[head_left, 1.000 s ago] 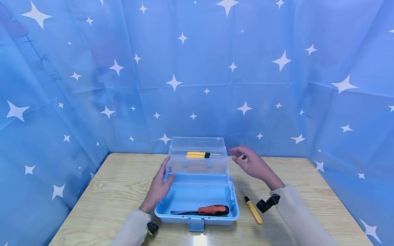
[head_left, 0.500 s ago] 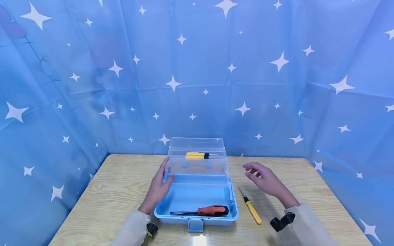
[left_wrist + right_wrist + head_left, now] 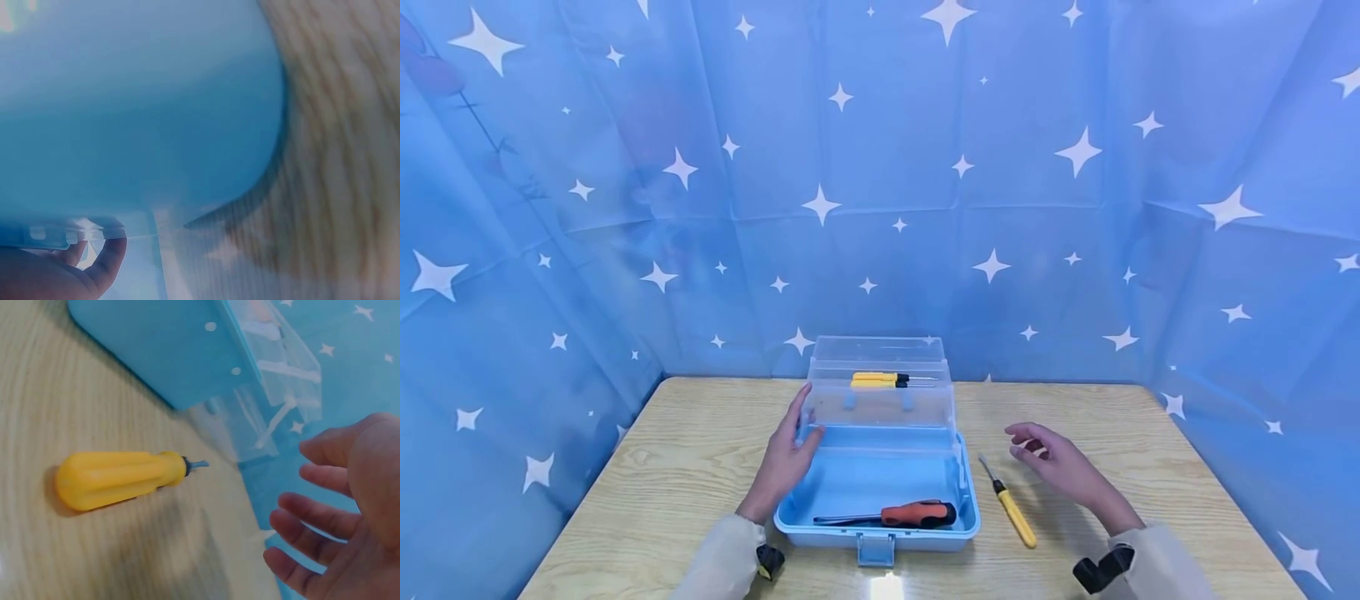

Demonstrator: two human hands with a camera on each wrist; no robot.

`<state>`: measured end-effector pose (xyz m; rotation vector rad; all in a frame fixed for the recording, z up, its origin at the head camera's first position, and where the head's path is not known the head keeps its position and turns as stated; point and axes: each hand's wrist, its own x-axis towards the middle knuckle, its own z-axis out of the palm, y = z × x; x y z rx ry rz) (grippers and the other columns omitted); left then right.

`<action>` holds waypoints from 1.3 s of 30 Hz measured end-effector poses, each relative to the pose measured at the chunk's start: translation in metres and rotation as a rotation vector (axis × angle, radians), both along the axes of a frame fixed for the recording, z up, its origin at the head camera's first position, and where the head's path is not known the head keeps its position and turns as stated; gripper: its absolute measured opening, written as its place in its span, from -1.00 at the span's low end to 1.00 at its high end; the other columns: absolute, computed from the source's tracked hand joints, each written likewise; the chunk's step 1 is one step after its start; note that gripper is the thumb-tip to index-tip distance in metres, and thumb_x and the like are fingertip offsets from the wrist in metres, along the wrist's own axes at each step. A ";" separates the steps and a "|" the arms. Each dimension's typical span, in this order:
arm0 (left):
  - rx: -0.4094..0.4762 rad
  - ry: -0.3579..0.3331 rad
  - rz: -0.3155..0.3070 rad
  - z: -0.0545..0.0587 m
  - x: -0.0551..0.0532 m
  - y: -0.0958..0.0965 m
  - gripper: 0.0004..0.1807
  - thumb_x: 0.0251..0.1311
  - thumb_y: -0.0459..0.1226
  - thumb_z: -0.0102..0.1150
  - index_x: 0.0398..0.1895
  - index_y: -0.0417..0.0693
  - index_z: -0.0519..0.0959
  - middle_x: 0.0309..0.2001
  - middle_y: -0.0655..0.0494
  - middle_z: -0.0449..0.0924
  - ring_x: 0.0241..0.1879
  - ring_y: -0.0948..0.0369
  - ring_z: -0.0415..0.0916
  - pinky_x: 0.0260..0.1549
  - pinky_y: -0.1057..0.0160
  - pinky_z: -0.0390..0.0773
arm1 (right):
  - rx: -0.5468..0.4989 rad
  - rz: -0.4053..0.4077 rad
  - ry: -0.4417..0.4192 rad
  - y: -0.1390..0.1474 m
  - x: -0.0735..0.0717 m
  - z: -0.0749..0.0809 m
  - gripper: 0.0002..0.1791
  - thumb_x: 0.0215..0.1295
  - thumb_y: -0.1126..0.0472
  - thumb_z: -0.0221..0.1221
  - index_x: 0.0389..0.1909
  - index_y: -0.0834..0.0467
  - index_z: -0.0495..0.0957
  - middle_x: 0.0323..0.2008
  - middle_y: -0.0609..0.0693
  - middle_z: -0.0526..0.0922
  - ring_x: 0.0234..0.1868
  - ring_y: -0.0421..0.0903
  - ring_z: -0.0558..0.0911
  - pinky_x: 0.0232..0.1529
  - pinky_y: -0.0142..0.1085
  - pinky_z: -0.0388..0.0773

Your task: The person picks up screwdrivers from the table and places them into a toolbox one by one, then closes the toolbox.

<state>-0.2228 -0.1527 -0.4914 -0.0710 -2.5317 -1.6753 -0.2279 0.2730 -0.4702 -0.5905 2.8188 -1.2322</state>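
Taking the clock as the person sees it, the left hand (image 3: pixel 782 467) grips the left side of the clear raised section (image 3: pixel 880 408) of the box, thumb inside, fingers outside. The right hand (image 3: pixel 1060 471) hangs over the table (image 3: pixel 700 450), fingers loosely bent, with nothing in them.

The thing to watch is the loose yellow screwdriver (image 3: pixel 1017 517), lying on the table just off the box's right side. Its handle is at about 7 o'clock from the right hand, near but not touched. Its long axis runs from 11 to 5, blade away, handle toward the person. From the left hand it's roughly at 3, with the whole box in between, so the right is clearly nearer.

Counting outward, I make it one yellow screwdriver loose; one blue box (image 3: pixel 880 479), open; one red-and-black screwdriver (image 3: pixel 917 514) in its bottom, shaft to 9 and handle to 3; and two yellow-handled screwdrivers (image 3: pixel 872 377) side by side in the clear section, blades to 3. I can't tell what the dark strip under the red one is. At 12, behind everything, hangs a starry blue curtain (image 3: pixel 880 167).
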 end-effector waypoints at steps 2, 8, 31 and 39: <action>0.003 -0.005 0.000 0.000 0.000 0.000 -0.27 0.45 -0.09 0.03 0.53 0.61 -0.06 0.53 0.15 0.11 0.46 -0.05 0.18 0.35 -0.25 0.23 | -0.007 0.000 -0.022 0.001 0.003 -0.002 -0.61 0.44 0.17 0.15 0.18 0.28 0.49 -0.08 0.10 0.64 -0.12 -0.07 0.60 -0.18 -0.34 0.58; 0.004 0.006 -0.004 -0.001 0.001 0.000 -0.27 0.45 -0.11 0.04 0.54 0.59 -0.05 0.52 0.13 0.13 0.47 -0.05 0.16 0.36 -0.26 0.22 | -0.034 0.007 -0.097 0.002 0.007 -0.013 -0.61 0.43 0.19 0.15 0.17 0.30 0.48 -0.10 0.11 0.62 -0.16 -0.08 0.59 -0.26 -0.36 0.58; -0.007 -0.004 -0.004 0.001 0.001 -0.001 -0.28 0.46 -0.08 0.02 0.51 0.67 -0.08 0.53 0.17 0.10 0.47 -0.04 0.16 0.36 -0.26 0.20 | -0.148 0.079 -0.259 -0.002 0.013 -0.042 -0.55 0.40 0.25 0.16 0.23 0.37 0.40 -0.16 0.12 0.61 -0.22 -0.21 0.54 -0.25 -0.41 0.51; -0.004 0.011 -0.004 0.001 0.001 0.000 -0.26 0.45 -0.11 0.03 0.53 0.61 -0.07 0.53 0.12 0.12 0.47 -0.06 0.17 0.36 -0.26 0.21 | -0.111 0.050 -0.266 -0.006 0.011 -0.049 -0.46 0.30 0.15 0.28 0.21 0.33 0.42 -0.23 0.04 0.56 -0.33 -0.21 0.46 -0.34 -0.41 0.45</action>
